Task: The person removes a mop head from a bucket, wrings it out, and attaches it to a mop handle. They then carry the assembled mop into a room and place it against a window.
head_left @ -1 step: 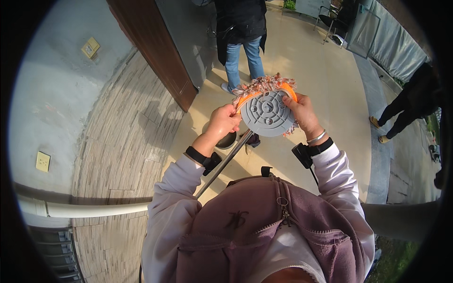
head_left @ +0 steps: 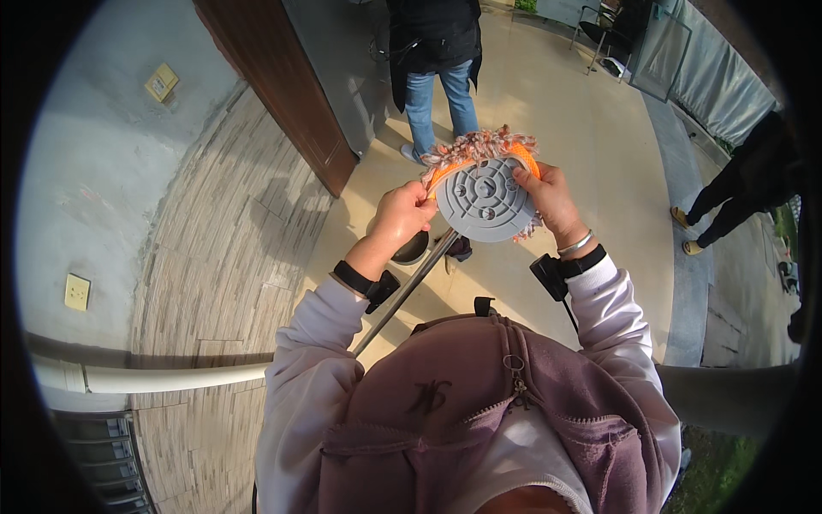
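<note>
I'm seeing one grey mop disc [head_left: 485, 206] against one shaggy, orange-edged mop pad [head_left: 479, 150]; one metal pole [head_left: 413, 284] is slanting below the disc, two other people [head_left: 437, 43] are standing well apart from it. A dark monogram [head_left: 428, 397] is showing on the mauve top [head_left: 377, 398] below it. The left hand [head_left: 401, 214] is pinching the pad left of the disc; the right hand [head_left: 555, 204] is clamping both at its right rim.

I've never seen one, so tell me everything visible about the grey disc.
The round grey disc looks plastic, its visible face patterned with rings, spokes and small circles. It is held up. A fringed, orange-edged pad curves along its top, and the right hand holds its right edge. Whether the metal pole joins it is hidden.
</note>
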`<state>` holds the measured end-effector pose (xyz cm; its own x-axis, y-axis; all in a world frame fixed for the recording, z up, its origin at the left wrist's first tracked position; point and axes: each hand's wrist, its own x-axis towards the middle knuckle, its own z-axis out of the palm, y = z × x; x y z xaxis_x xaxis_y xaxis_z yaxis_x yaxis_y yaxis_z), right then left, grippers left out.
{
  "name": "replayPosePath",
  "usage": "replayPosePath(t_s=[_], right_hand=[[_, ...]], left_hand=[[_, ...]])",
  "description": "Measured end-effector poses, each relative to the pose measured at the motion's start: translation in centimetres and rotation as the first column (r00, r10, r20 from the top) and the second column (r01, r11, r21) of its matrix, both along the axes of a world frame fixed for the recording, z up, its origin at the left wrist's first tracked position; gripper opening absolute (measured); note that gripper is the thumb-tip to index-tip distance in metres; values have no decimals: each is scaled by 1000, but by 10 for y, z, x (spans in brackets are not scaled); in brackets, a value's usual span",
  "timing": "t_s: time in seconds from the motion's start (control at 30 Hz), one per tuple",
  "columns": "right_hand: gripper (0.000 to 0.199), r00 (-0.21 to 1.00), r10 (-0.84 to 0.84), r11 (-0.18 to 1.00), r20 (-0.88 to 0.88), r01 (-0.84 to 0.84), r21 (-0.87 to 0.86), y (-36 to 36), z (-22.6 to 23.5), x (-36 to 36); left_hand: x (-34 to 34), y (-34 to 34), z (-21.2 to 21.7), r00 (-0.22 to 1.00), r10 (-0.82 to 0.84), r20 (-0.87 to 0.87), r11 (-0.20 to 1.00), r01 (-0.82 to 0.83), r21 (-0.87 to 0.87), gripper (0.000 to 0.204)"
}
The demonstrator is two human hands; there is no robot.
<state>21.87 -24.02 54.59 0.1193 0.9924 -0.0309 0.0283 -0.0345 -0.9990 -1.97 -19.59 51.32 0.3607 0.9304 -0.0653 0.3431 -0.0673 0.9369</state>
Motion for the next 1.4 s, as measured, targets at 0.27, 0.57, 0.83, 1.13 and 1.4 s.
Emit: replayPosePath(t_s=[0.27,0.57,0.83,1.13,1.4], right_hand=[[24,968,-14,997,-251,-7,-82,4,-11,2],[24,930,30,989,-367,-80,-122,2,-13,6],[34,988,146,959,54,-128,-253,2,7,12],[34,915,174,973,365,-102,-209,2,22,17],[23,992,34,999,-119,-38,-33,2,-3,7]], left_hand=[[7,-15,11,979,158,-126,720,-27,693,14],[5,2,1,813,112,571,926,123,-357,18],[7,10,10,830,88,551,799,272,-537,14],[9,10,-1,870,133,476,885,112,-452,11],[11,3,-11,876,76,476,971,43,-235,15]])
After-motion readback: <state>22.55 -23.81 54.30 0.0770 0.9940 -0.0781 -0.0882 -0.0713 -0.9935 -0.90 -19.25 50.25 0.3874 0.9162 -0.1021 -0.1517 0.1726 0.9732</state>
